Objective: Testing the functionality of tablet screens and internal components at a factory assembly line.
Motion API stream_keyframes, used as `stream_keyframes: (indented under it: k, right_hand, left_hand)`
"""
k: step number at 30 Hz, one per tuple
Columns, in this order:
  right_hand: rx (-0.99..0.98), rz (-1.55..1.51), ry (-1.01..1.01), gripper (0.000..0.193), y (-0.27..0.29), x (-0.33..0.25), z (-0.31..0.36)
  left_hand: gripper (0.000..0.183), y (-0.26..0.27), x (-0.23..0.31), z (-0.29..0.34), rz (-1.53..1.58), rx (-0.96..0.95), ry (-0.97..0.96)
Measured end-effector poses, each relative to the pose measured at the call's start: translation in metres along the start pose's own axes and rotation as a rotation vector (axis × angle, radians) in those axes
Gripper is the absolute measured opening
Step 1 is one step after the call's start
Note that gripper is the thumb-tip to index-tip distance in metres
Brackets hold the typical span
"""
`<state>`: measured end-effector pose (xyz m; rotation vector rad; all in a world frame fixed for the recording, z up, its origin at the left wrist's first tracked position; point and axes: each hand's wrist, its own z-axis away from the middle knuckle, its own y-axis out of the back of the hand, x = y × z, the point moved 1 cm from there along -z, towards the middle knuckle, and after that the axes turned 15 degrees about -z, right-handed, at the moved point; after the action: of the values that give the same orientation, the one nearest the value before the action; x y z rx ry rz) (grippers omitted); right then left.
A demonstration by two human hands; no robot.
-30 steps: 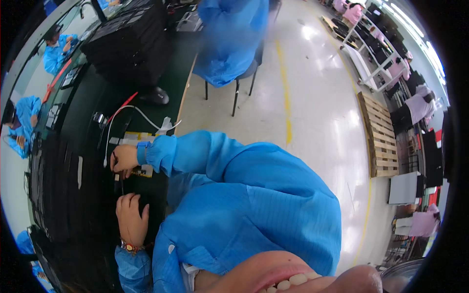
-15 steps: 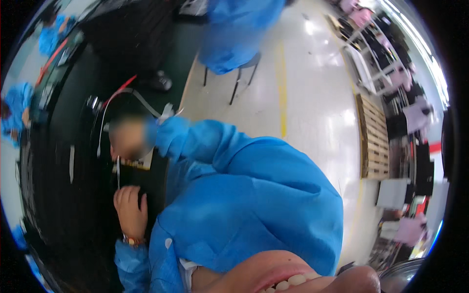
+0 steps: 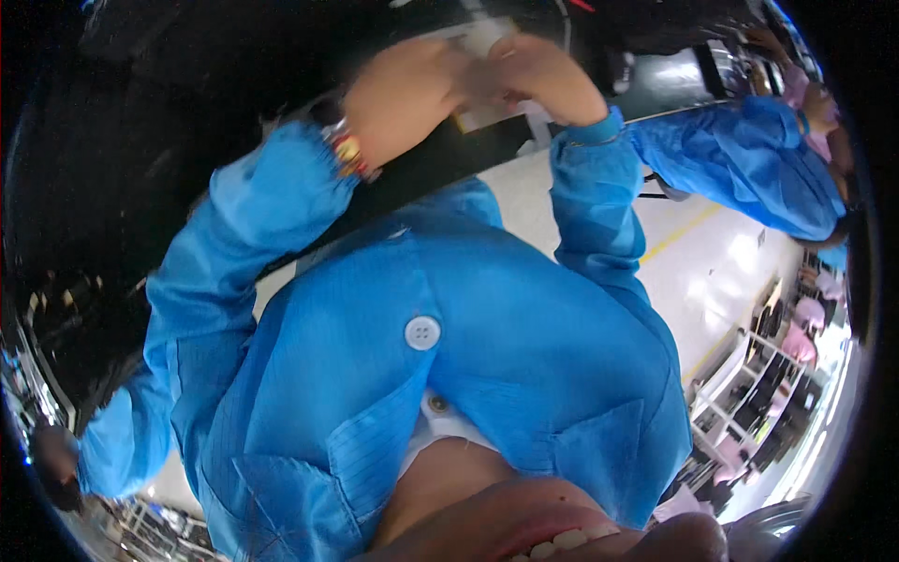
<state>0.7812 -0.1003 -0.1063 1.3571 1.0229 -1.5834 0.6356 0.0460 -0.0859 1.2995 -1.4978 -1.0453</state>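
Observation:
Over the near part of a dark table (image 3: 426,167), my left hand (image 3: 407,98) and my right hand (image 3: 548,77) meet at the fingertips. Both look closed, though motion smears the fingers. Whatever they pinch between them is too blurred to name. A pale sheet with a yellow edge (image 3: 482,119) lies beneath them. Close by my right hand, a whitish strip (image 3: 538,126) hangs toward the table edge. A beaded bracelet (image 3: 348,153) circles my left wrist, and blue sleeves cover both forearms.
A person in blue (image 3: 749,173) is at the right, by a dark stool (image 3: 662,184). Another blue-clad person (image 3: 126,436) is at the lower left. Beyond the pale floor (image 3: 693,253) stands a white rack (image 3: 749,384). A red item (image 3: 582,5) shows at the top edge.
The view has swung round strongly. My left hand, earlier resting apart on the table near a thin white strip, is now up against my right hand.

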Motion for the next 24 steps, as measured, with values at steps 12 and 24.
stream_keyframes:
  k: [12,24]
  right_hand:
    - [-0.36,-0.357,0.479,0.019,-0.003,0.006,-0.012]
    - [0.246,0.0,-0.23,0.023,-0.026,-0.024,-0.01]
  left_hand:
    - [0.018,-0.027,0.002,-0.011,-0.042,0.019,0.103]
    - [0.019,-0.023,-0.016,-0.003,-0.138,-0.004,0.067]
